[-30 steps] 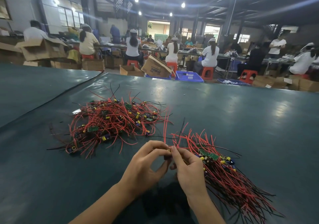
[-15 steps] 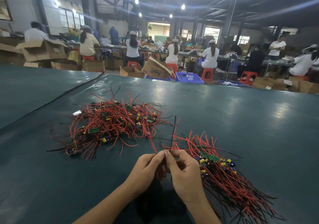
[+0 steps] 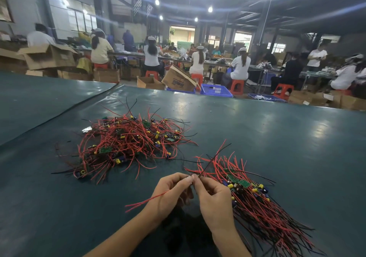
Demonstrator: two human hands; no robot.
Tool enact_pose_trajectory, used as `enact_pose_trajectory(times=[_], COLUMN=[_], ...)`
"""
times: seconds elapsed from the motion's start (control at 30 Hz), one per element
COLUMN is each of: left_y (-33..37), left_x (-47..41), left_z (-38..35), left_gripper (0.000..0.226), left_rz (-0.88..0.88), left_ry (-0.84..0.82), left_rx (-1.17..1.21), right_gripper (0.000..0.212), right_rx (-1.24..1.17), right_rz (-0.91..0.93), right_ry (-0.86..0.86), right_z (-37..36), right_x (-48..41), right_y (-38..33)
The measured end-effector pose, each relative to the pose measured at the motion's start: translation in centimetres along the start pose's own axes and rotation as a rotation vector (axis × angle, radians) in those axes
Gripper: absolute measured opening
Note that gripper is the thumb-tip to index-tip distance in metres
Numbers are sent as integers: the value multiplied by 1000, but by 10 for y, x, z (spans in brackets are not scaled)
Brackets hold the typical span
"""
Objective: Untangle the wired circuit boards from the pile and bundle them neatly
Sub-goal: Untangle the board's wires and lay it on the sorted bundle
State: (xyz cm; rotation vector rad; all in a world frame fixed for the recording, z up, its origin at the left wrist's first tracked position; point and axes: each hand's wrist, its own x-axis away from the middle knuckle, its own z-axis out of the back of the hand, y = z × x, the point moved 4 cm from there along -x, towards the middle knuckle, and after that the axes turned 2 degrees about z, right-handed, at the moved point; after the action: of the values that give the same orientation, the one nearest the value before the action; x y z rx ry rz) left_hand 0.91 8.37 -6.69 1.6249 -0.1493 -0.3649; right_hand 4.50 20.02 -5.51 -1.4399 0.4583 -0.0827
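Fingers (image 3: pixel 178 178) tight around thin wires (image 3: pixel 148 199)

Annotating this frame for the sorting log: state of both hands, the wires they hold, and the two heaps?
left hand: pinches held wires at its fingertips.
right hand: pinches the same wires, fingertips meeting the left's.
held wires: red ends trail left, red and black ends stick up.
tangled pile: loose, unsorted heap on table.
aligned bundle: wires roughly parallel, boards grouped, beside right hand.
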Motion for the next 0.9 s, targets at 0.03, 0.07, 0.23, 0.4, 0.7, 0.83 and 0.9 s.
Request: enact_pose_trajectory(times=[0.03, 0.07, 0.23, 0.4, 0.7, 0.83, 0.9], left_y=[1, 1, 0, 2, 15, 16, 12], left_x=[0, 0, 0, 0, 3, 5, 5], left_z=[-1, -1, -3, -3, -4, -3, -3], left_gripper=[23, 27, 37, 36, 31, 34, 35], left_rz=[7, 17, 5, -5, -25, -44, -33], left_ry=[-3, -4, 10, -29, -113, -122, -108], left_rx=[-13, -34, -85, -82, -68, -61, -69], right_gripper=[36, 36, 35, 22, 9, 11, 11], right_rx=[15, 23, -44, -220, -544, -576, -500], right_rz=[10, 20, -22, -238, -408, -369, -309], right_ry=[12, 25, 55, 90, 276, 348, 383], right_z=[0, 1, 3, 4, 30, 43, 45], right_x=[0, 0, 0, -2, -20, -24, -24], right_y=[0, 0, 1, 10, 12, 12, 14])
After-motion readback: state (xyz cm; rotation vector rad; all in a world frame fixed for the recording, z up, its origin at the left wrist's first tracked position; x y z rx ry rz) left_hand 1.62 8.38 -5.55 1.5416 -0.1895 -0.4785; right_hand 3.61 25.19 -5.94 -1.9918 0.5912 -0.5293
